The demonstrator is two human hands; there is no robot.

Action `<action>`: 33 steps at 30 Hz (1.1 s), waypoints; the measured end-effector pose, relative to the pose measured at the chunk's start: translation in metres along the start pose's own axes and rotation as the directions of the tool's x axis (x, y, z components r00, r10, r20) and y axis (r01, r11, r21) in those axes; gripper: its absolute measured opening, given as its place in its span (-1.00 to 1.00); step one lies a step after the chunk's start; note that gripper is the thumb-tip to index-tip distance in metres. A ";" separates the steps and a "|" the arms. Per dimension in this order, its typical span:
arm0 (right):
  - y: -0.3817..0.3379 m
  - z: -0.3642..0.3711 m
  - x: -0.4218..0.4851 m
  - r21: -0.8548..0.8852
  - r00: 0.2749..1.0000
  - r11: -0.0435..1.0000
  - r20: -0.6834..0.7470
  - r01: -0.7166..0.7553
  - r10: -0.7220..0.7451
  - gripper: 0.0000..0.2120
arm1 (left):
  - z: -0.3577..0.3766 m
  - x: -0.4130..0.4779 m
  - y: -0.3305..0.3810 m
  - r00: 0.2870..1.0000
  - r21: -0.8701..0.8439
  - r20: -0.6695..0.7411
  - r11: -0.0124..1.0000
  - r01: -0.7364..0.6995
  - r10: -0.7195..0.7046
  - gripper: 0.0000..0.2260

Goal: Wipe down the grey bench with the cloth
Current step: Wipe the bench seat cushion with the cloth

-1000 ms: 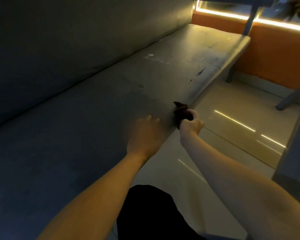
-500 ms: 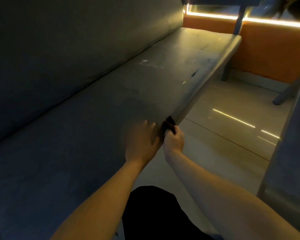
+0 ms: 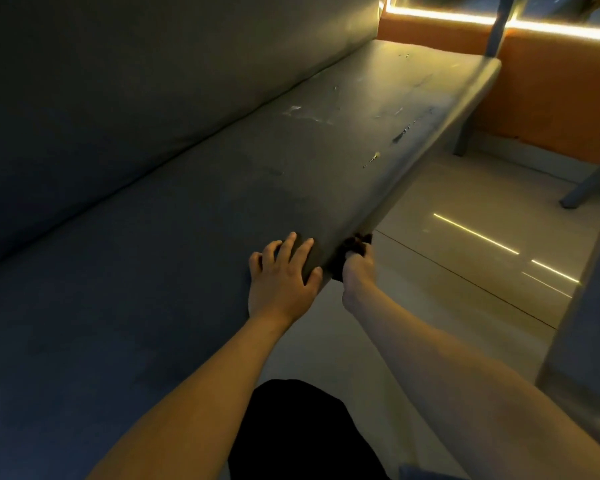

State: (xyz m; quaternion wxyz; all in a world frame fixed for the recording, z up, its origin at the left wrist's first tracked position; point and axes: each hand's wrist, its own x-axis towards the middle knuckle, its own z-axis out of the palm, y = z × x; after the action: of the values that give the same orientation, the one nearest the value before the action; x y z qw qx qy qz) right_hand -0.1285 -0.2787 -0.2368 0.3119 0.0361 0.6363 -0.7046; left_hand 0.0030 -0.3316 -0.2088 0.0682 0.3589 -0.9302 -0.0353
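- Running from lower left to upper right, the grey bench (image 3: 222, 209) fills most of the view, with its padded backrest (image 3: 136, 81) rising along the left.
- Pale scuff marks (image 3: 305, 112) show on the seat towards the far end, and small nicks lie near the front edge.
- The tiled floor (image 3: 447, 265) lies to the right of the bench and carries thin reflected light lines.
- An orange wall (image 3: 551, 81) stands beyond the far end, topped by a lit strip (image 3: 447, 15).
- The left hand (image 3: 281, 275) lies flat on the seat by the front edge, fingers straight and spread, holding nothing.
- The right hand (image 3: 357, 268) is just beside it, off the front edge, fingers curled tight round the cloth.
- The cloth (image 3: 355, 245), dark and bunched, sits against the bench's front edge, touching it.
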 end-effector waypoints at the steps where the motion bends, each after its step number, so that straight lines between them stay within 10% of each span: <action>1: 0.007 0.002 -0.007 -0.036 1.000 0.999 0.003 -0.003 0.003 -0.72 | 0.000 0.000 0.000 1.000 -0.004 0.005 1.000 0.003 -0.003 -0.46; 7: 0.024 -0.001 -0.042 -0.273 0.998 0.960 0.004 -0.060 0.063 -0.79 | -0.003 -0.002 0.000 0.998 -0.053 0.064 0.999 0.003 0.000 -0.47; 17: -0.037 0.015 -0.043 -0.378 0.851 0.773 0.090 0.510 -0.517 -0.82 | -0.031 0.006 -0.015 0.989 -0.540 0.144 0.834 0.117 -0.046 -0.48; 24: -0.065 0.067 -0.057 -0.248 0.920 0.911 0.300 0.330 -0.251 -0.86 | -0.068 0.017 -0.009 0.962 -0.953 0.159 0.221 0.209 -0.221 -0.70; 33: -0.073 0.080 -0.050 -0.388 0.957 0.895 0.266 0.219 -0.119 -0.73 | -0.078 0.025 -0.041 0.873 -0.945 0.240 0.104 0.310 -0.425 -0.82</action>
State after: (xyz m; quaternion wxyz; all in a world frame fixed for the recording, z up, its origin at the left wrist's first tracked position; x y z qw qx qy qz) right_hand -0.0965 -0.3331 -0.1354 0.3227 -0.1703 0.7300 -0.5778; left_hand 0.0237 -0.3802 -0.1336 0.3078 0.4558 -0.5758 -0.6049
